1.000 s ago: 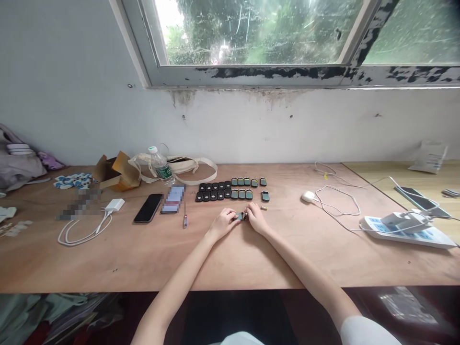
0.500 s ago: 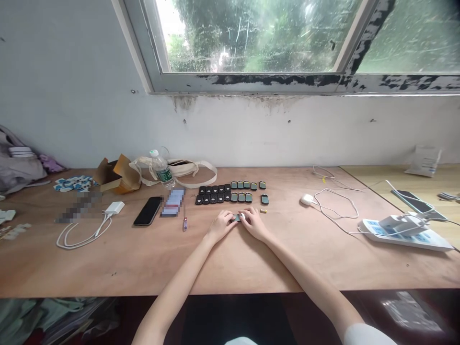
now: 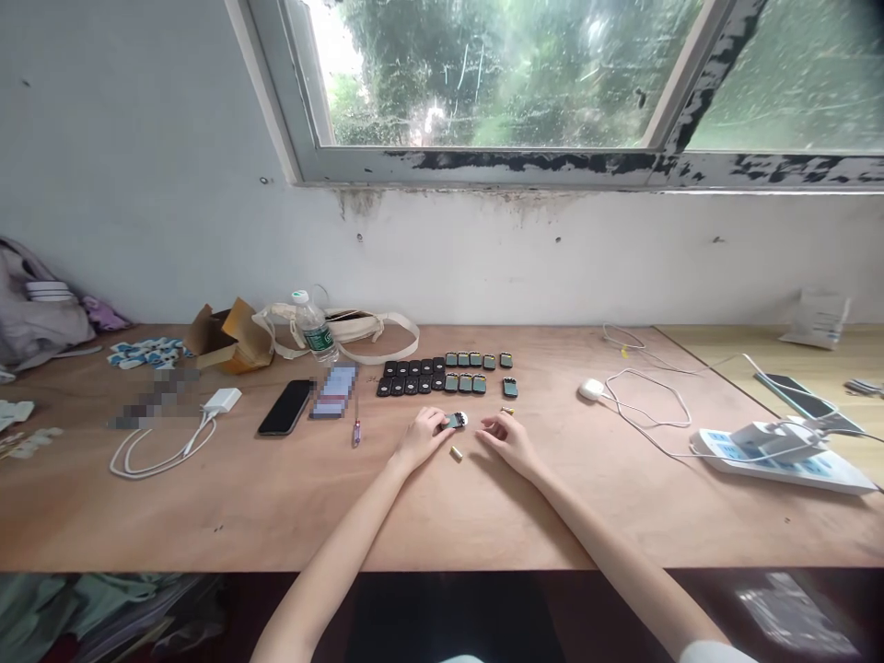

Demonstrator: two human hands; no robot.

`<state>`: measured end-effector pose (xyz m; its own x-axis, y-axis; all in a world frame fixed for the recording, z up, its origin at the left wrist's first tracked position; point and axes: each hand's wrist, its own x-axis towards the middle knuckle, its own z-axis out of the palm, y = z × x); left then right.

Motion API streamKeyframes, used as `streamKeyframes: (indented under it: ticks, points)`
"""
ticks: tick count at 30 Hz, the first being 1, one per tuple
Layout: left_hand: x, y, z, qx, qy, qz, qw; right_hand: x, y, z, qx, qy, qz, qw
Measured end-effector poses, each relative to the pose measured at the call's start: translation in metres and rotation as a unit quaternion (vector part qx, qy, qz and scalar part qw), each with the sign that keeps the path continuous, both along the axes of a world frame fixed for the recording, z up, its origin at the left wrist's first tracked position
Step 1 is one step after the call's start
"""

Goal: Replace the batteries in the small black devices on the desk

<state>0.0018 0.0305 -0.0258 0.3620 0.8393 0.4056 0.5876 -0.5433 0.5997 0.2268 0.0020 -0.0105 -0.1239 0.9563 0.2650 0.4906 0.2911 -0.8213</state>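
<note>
Grey-faced and dark-edged, the small device (image 3: 454, 422) I am watching is gripped at its left end by my left hand (image 3: 419, 438), with a white round piece (image 3: 464, 419) showing at the end nearer my right hand (image 3: 511, 442). That right hand is released, fingers loosely bent, apart from the device. One metallic cylinder (image 3: 457, 453) lies between my hands, on the near side; a second cylinder (image 3: 507, 411) lies just beyond my right fingers. Past both hands I see black cases (image 3: 411, 378) and grey-screened units (image 3: 466, 370) in rows on the table (image 3: 476, 525). Left of my left hand lies a screwdriver (image 3: 356, 433).
</note>
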Motion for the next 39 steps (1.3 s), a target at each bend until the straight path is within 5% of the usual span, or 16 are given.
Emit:
streamKeyframes:
  ticks: [5,11,15,26,33,39]
  points:
    - [0.001,-0.001,0.002,-0.005,-0.009,0.0,1.0,-0.034,-0.035,0.014,0.057,-0.107,0.112,0.986]
    - [0.002,-0.003,0.006,-0.006,-0.008,0.012,1.0,-0.074,-0.047,0.001,0.127,-0.109,0.215,0.962]
    - [0.001,0.0,0.002,-0.003,-0.015,0.009,1.0,-0.058,-0.041,-0.005,0.123,-0.126,0.184,0.967]
    - [0.0,-0.001,0.006,0.003,0.0,0.006,1.0,0.059,0.012,-0.013,0.134,-0.167,-0.045,0.976]
    - [0.0,-0.001,0.008,-0.006,-0.006,0.004,1.0,0.062,0.039,-0.016,0.111,-0.087,0.013,0.99]
    - [0.001,-0.003,0.011,-0.01,-0.014,0.003,1.0,0.051,0.052,-0.024,0.089,-0.042,-0.012,0.995]
